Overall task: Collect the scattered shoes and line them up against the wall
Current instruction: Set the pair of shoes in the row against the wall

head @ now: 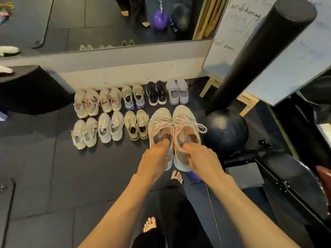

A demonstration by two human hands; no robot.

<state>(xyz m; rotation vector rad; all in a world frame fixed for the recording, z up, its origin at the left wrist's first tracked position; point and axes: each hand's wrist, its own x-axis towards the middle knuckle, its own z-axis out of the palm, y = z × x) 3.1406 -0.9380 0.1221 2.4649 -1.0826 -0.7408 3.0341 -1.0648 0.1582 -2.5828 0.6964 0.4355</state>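
I hold a pair of beige sneakers with orange lining above the dark floor, toes toward the wall. My left hand (155,159) grips the heel of the left sneaker (160,120). My right hand (201,158) grips the heel of the right sneaker (185,119). Beyond them, several pairs stand in two rows on the floor. The back row (131,96) touches the pale wall base (125,72) and ends with a black pair (156,93) and a grey pair (177,91). The front row (109,128) holds three light pairs, and the held pair hangs at its right end.
A black punching post (259,56) rises from a round base (225,130) just right of the held shoes. A whiteboard on a wooden stand (286,51) leans behind it. A black padded block (30,90) sits at left. Gym equipment (293,185) crowds the right. My bare feet (150,224) stand below.
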